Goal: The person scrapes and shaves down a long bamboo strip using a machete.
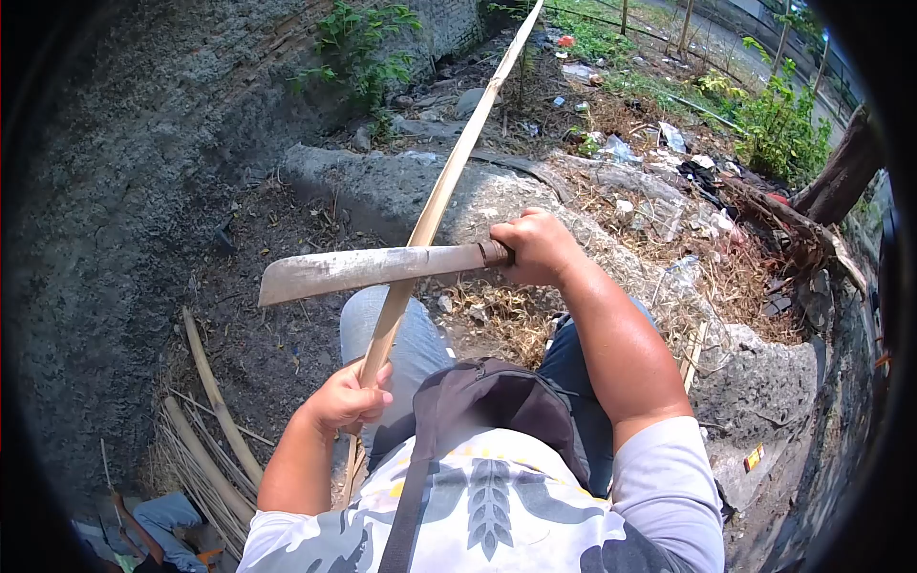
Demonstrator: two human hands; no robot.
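The left hand [346, 396] was closed around the near end of a long bamboo strip [449, 177], just above the person's lap and a dark bag [497, 392]. The strip ran away from the body, slanting up over the dirt ground. The right hand [538, 246] gripped the handle of a machete [368, 269], whose blade lay across the strip, touching it. Split bamboo pieces [205, 449] lay to the left; litter [669, 191] and green plants [778, 124] lay beyond.

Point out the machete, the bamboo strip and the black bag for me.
machete [368, 268]: head view, middle of the flat blade.
bamboo strip [449, 181]: head view, mid-length, above the blade.
black bag [492, 396]: head view, top of the pouch on the lap.
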